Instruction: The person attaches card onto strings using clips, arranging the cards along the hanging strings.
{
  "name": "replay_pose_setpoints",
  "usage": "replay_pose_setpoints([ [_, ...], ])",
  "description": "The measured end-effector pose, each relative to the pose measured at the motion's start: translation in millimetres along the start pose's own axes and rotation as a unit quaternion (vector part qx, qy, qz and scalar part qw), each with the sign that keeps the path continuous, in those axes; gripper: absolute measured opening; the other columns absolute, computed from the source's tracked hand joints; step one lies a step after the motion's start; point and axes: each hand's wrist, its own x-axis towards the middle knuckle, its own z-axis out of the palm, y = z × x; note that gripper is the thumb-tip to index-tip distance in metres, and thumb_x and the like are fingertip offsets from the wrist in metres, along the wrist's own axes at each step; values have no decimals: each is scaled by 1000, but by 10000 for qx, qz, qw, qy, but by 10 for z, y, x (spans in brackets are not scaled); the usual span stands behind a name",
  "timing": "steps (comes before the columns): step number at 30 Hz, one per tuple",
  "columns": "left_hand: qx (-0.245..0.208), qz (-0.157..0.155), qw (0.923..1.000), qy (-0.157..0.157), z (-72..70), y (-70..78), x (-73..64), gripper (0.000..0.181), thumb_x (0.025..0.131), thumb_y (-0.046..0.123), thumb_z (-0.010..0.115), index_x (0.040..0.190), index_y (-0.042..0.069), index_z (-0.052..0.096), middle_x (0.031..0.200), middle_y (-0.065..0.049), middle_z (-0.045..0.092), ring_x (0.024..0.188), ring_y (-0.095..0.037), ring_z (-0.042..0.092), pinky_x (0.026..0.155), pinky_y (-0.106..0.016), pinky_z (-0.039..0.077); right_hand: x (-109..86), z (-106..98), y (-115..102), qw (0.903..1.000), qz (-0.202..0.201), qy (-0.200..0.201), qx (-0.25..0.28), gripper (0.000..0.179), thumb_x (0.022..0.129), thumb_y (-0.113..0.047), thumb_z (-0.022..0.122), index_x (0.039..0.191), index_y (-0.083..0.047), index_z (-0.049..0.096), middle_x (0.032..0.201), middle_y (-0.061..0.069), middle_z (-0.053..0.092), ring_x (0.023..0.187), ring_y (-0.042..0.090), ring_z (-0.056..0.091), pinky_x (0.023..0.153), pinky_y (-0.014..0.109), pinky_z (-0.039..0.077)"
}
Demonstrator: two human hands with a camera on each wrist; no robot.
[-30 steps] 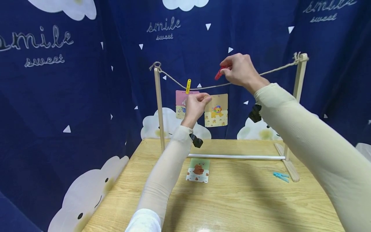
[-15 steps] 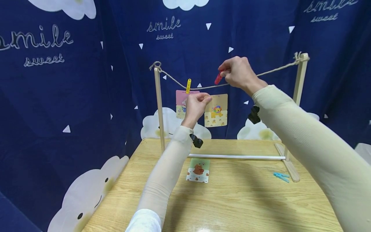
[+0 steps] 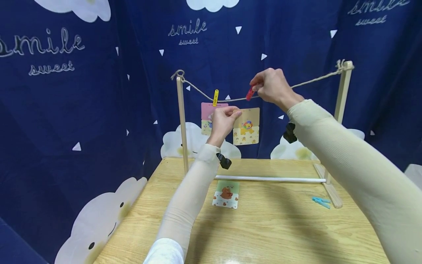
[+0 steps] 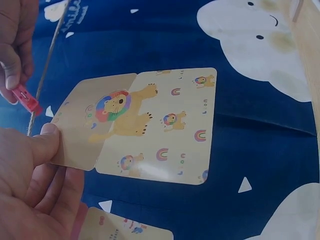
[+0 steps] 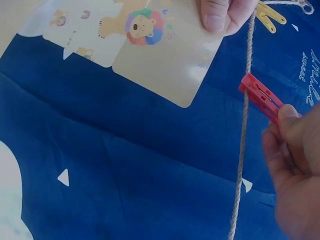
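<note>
My left hand (image 3: 223, 123) pinches the upper left corner of a lion card (image 3: 246, 128) between thumb and fingers, just below the rope (image 3: 235, 99). In my right hand (image 3: 271, 86) is a red clothespin (image 3: 250, 94), held by its handle end. In the right wrist view the tip of the red clothespin (image 5: 260, 95) meets the rope (image 5: 244, 135); whether it bites on it I cannot tell. The card hangs apart from the clothespin. To the left, a yellow clothespin (image 3: 215, 98) clips a pink card (image 3: 206, 117) to the rope; my left hand partly hides that card.
The rope spans two wooden posts (image 3: 182, 121), joined low by a white bar (image 3: 273, 179). A bear card (image 3: 226, 194) lies on the wooden table (image 3: 263, 227). Near the right post's foot (image 3: 331, 192) is a blue clothespin (image 3: 320, 201). Behind hangs a dark blue curtain (image 3: 132, 121).
My right hand has lowered the red clothespin from above the rope down to it. The left hand and the lion card have stayed nearly still.
</note>
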Motion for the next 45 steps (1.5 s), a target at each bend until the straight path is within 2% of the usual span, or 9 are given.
replay_pose_setpoints([
  [11,-66,-3,10000,-7,43,-3,-14,12,92,23,81,97,12,82,80,0,75,68,-8,62,57,-22,46,-26,53,74,9999,0,-140,63,27,97,5,59,118,-1,75,111,17,73,97,31,61,91,45,58],
  [19,-113,148,9998,41,63,16,-1,11,91,23,81,97,13,82,82,0,77,69,-7,64,58,-22,46,-39,61,92,9997,-14,-235,68,33,92,12,58,118,0,75,113,19,73,98,32,63,95,47,57],
  [34,-267,263,9992,104,72,94,24,13,92,22,81,99,11,82,86,-2,78,73,-7,66,61,-21,47,-52,41,73,9992,-193,-335,-65,33,93,11,56,116,0,75,111,17,74,94,30,64,89,45,59],
  [45,-368,343,9985,202,64,93,23,14,92,20,81,100,8,82,86,-4,78,74,-7,67,62,-21,49,-45,52,72,9983,-223,-528,-101,35,90,10,57,118,0,74,111,18,73,94,30,64,92,46,58],
])
